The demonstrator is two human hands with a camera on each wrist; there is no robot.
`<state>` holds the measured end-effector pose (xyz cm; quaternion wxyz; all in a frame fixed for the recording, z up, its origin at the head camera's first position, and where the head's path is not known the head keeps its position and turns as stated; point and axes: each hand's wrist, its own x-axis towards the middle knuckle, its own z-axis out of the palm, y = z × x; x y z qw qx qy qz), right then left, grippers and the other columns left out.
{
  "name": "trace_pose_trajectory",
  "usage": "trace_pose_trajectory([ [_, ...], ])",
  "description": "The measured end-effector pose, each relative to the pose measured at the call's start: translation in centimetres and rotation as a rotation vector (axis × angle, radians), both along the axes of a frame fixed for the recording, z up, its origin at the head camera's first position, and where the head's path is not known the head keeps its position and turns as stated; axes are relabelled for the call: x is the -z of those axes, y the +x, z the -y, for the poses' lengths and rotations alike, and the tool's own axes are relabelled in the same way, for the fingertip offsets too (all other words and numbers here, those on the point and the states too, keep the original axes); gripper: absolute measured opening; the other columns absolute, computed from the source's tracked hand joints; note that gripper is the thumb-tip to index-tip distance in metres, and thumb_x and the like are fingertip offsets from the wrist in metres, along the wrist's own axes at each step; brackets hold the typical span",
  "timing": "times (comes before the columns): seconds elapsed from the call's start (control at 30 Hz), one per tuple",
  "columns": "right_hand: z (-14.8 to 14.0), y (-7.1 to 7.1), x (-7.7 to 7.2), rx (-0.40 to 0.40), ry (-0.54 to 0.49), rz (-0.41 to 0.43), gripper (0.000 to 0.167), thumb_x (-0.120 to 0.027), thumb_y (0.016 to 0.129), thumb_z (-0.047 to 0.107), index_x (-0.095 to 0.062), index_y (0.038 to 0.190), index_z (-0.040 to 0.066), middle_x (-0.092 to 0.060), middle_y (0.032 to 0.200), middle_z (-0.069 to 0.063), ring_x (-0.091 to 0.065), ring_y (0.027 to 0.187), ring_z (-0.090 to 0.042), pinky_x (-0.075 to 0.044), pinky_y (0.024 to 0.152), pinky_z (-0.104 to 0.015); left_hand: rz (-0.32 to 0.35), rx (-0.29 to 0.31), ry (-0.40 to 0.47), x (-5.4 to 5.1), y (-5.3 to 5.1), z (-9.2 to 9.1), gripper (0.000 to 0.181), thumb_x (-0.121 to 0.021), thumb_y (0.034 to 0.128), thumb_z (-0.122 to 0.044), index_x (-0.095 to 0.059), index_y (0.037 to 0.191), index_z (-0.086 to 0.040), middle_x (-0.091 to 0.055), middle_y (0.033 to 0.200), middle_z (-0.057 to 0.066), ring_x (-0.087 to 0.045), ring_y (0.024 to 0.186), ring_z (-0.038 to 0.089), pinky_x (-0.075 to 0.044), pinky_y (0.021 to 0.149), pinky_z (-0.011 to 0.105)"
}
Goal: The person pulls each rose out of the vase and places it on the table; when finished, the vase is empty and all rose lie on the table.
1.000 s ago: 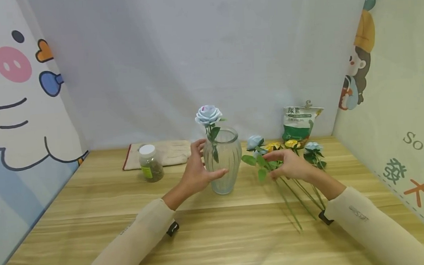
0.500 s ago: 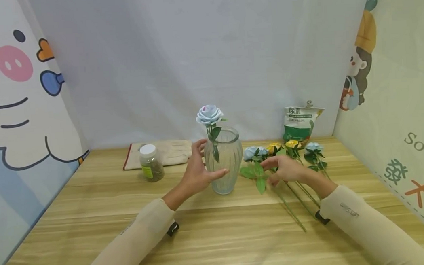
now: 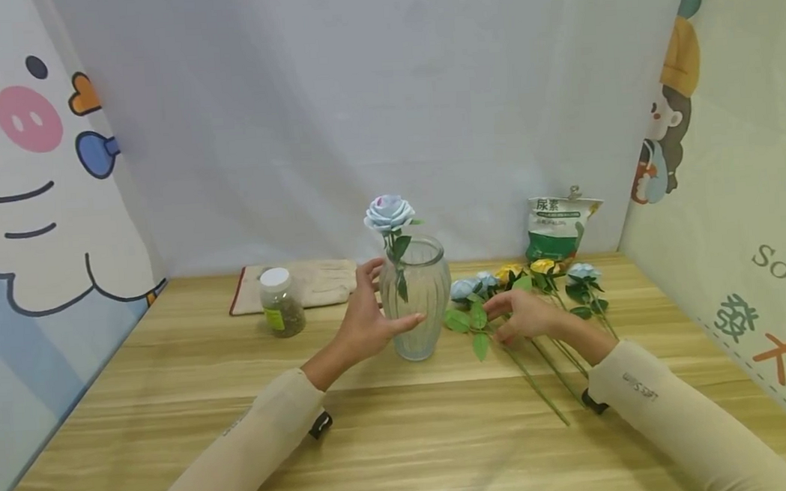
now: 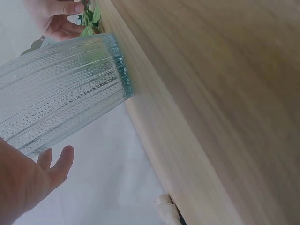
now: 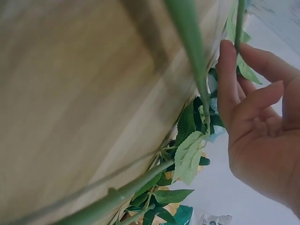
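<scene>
A clear ribbed glass vase (image 3: 419,315) stands upright on the table. One light blue rose (image 3: 389,214) is in it, leaning on the left of the rim. My left hand (image 3: 365,318) holds the vase from the left, thumb across the front and fingers round its far left side. Right of the vase, my right hand (image 3: 527,315) pinches a green stem (image 5: 239,21) between thumb and fingertip, just behind green leaves (image 3: 468,320). That stem appears to belong to a light blue rose (image 3: 463,289) lying on the table; the join is partly hidden.
More roses lie about the right hand, including yellow roses (image 3: 544,266) and a light blue rose (image 3: 583,272). A white and green bag (image 3: 557,228) with a clip stands behind them. Left of the vase are a white-lidded jar (image 3: 282,305) and a cloth glove (image 3: 321,280).
My right hand has moved slightly left and down, and the blue rose bloom with its leaves has lowered towards the table. The left hand and vase have stayed put.
</scene>
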<state>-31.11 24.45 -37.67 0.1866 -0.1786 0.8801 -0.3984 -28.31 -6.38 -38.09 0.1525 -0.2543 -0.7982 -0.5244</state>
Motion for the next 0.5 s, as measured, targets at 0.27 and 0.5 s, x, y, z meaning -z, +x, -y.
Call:
trace_pose_trajectory([
  [0.27, -0.4, 0.1, -0.6, -0.013, 0.002, -0.037, 0.055, -0.072, 0.083, -0.003, -0.052, 0.134, -0.01, -0.06, 0.127, -0.028, -0.066, 0.103, -0.035, -0.058, 0.076, -0.038, -0.012, 0.003, -0.004, 0.1, -0.2, 0.0, 0.101, -0.089, 0.0749, -0.019, -0.02, 0.148, -0.006, -0.045, 0.139, 0.024, -0.044, 0.131, 0.041, -0.048, 0.096, 0.055],
  [0.5, -0.2, 0.7, -2.2, 0.019, 0.127, -0.21, 0.049, -0.071, 0.085, 0.004, -0.058, 0.132, -0.004, -0.064, 0.124, -0.024, -0.054, 0.118, -0.046, -0.052, 0.073, -0.04, -0.004, 0.004, -0.006, 0.0, -0.1, 0.1, 0.102, -0.089, 0.0749, -0.02, -0.019, 0.149, -0.006, -0.044, 0.14, 0.024, -0.044, 0.131, 0.04, -0.048, 0.096, 0.055],
])
